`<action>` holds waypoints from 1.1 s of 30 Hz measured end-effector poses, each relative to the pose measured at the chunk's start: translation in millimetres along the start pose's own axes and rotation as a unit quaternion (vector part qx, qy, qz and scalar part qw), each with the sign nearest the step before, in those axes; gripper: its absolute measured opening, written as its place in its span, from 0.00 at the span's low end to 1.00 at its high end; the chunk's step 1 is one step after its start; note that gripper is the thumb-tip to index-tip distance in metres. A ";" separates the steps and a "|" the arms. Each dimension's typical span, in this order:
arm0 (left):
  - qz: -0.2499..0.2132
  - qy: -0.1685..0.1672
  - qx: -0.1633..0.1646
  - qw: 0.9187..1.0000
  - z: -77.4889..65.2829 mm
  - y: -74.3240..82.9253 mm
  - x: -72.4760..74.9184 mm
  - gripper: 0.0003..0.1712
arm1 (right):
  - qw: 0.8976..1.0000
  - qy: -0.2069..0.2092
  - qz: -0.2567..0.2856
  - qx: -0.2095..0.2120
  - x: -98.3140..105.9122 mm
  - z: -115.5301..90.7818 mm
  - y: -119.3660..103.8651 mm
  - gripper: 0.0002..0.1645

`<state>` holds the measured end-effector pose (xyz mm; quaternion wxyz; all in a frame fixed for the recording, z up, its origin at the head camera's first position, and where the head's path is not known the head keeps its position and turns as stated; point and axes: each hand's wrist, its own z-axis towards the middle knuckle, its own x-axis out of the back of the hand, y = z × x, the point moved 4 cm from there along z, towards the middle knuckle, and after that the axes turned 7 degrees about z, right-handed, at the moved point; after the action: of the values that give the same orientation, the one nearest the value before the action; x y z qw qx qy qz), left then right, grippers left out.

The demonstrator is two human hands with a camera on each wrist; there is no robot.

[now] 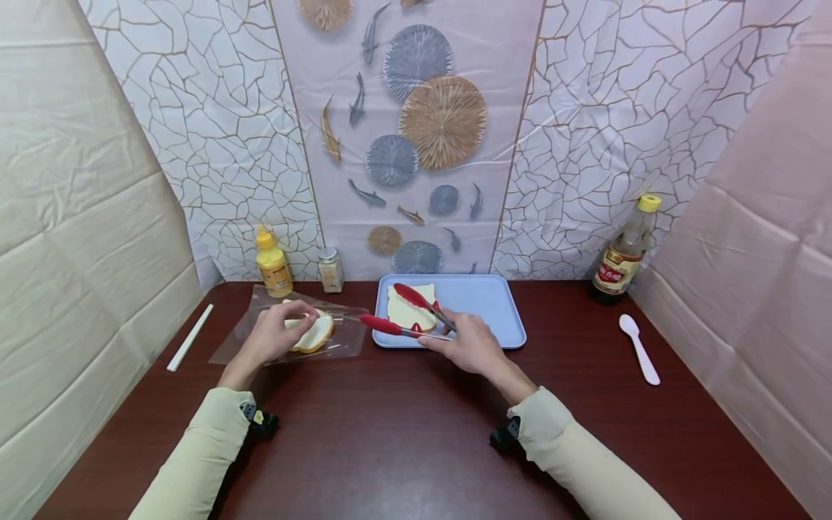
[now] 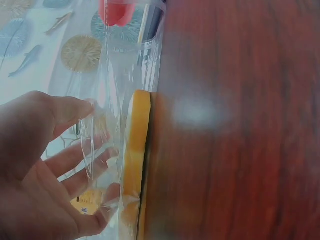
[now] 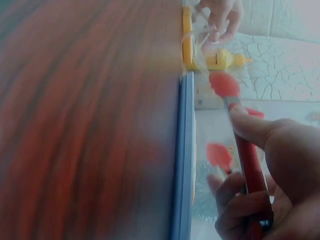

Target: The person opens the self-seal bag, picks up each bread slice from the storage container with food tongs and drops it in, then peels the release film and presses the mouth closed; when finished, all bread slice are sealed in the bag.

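While pinching the clear bag [image 1: 349, 339] with the left hand [image 1: 276, 334], gripping red-tipped tongs [image 1: 386, 326] in the right hand [image 1: 471, 343], with jaws apart. Inside bag, just below left hand: bread slice [image 1: 315, 335]. Probably light, soft, easily dented; likely slippery plastic around. Best taken lightly, broadside, near the edges.

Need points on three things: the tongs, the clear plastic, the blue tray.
Tongs [image 1: 382, 324]: head view, lower red tip.
Clear plastic [image 1: 348, 338]: head view, film near its right end.
Blue tray [image 1: 481, 295]: head view, bare surface right of centre.
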<state>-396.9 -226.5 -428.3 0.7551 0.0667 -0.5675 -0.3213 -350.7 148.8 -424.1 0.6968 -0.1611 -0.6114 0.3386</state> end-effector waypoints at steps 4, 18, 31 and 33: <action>0.000 0.000 0.006 1.000 0.3 0.6 -0.7 0.09 | 0.999 0.011 -0.031 -0.026 4.7 -1.1 5.2 0.54; -0.026 0.001 0.013 1.000 2.8 2.4 -4.6 0.11 | 0.994 0.003 -0.080 -0.069 33.2 -16.1 34.9 0.56; -0.023 0.001 0.007 1.000 2.0 -0.6 -3.6 0.09 | 0.992 -0.018 -0.068 -0.106 64.0 -34.1 67.5 0.57; -0.022 0.000 0.006 1.000 2.3 -0.4 -3.7 0.10 | 0.992 -0.019 -0.065 -0.107 63.5 -32.6 69.0 0.57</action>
<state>-399.7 -224.1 -430.7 0.7474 0.0835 -0.5677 -0.3348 -336.8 247.1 -427.6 0.6844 -0.1882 -0.6666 0.2277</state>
